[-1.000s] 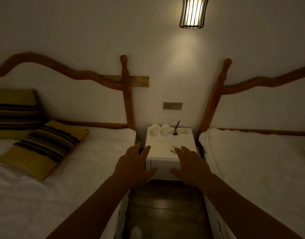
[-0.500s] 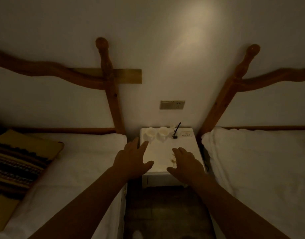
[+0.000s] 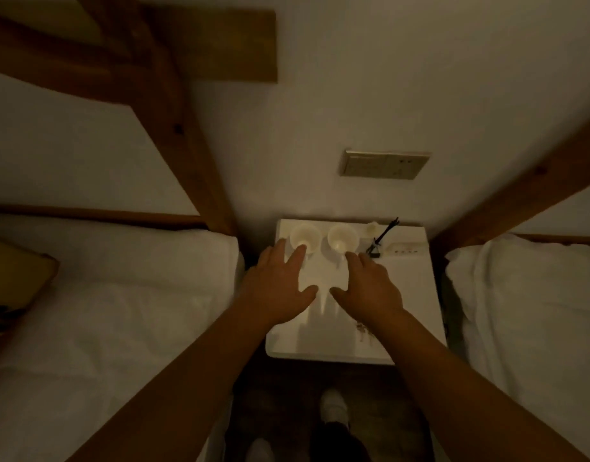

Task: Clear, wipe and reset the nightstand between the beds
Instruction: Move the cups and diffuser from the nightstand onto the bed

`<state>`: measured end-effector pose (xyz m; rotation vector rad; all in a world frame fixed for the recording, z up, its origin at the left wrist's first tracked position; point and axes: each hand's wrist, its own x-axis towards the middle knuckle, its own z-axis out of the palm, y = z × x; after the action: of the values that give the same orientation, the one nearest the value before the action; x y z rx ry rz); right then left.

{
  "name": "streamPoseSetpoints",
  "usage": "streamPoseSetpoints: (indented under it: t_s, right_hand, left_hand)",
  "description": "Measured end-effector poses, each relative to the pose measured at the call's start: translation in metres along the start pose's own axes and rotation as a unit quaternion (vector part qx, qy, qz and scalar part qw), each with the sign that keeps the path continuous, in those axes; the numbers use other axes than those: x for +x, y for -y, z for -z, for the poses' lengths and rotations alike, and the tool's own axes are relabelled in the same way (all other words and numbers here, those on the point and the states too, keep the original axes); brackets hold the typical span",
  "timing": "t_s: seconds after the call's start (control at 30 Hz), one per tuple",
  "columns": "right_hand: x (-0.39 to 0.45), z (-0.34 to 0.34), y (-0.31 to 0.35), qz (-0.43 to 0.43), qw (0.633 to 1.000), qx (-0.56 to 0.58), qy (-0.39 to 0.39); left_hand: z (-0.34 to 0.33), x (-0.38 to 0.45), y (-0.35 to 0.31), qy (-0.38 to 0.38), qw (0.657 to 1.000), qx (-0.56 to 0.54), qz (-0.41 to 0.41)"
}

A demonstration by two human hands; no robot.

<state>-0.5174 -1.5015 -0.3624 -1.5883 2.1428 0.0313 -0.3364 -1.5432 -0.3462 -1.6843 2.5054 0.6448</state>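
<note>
We have closed in on the nightstand (image 3: 417, 295) between the two beds; a second ago it sat well ahead, now it lies right under both arms. Left hand (image 3: 275, 288), fingers spread and holding nothing, reaches the left cup (image 3: 303, 238), fingertips at its rim. Right hand (image 3: 368, 288), likewise spread and empty, nears the right cup (image 3: 343, 238). Both cups stand at the far edge. Clearing looks about to begin; nothing lifted yet.

Both bare arms reach forward, side by side. The left hand (image 3: 276, 285) is flat with its fingers spread wide. The right hand (image 3: 367, 285) is flat too, fingers straight. Their thumbs point at each other, close but apart.
</note>
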Motion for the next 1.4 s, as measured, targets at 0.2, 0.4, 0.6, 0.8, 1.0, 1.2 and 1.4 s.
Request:
streamPoseSetpoints:
  t_s: [0.2,0.4,0.6,0.8,1.0,1.2,1.4]
  right_hand:
    - [0.097,-0.050,-0.010,-0.002,1.000,0.000,0.019]
    - [0.171,-0.099,-0.026,-0.003,1.000,-0.010,0.029]
    - [0.198,-0.105,-0.030,-0.011,1.000,0.026,-0.005]
    - [0.200,-0.099,-0.035,0.016,1.000,-0.019,-0.019]
    - [0.187,-0.098,-0.030,0.077,0.994,-0.063,-0.034]
    - [0.148,-0.096,0.027,0.167,0.982,-0.091,-0.010]
    - [0.094,-0.119,0.133,0.288,0.951,-0.107,0.038]
  left_hand:
    - [-0.070,0.085,0.019,0.018,0.999,0.018,0.023]
    - [-0.131,0.168,0.030,0.058,0.997,-0.019,0.040]
    - [-0.152,0.189,0.030,0.015,0.999,0.023,0.037]
    - [-0.147,0.200,0.023,-0.021,0.999,0.015,0.023]
    - [-0.141,0.177,0.033,-0.029,0.999,-0.015,0.031]
    - [-0.121,0.107,0.082,-0.061,0.986,-0.065,0.139]
    - [-0.111,0.001,0.149,-0.110,0.954,-0.119,0.254]
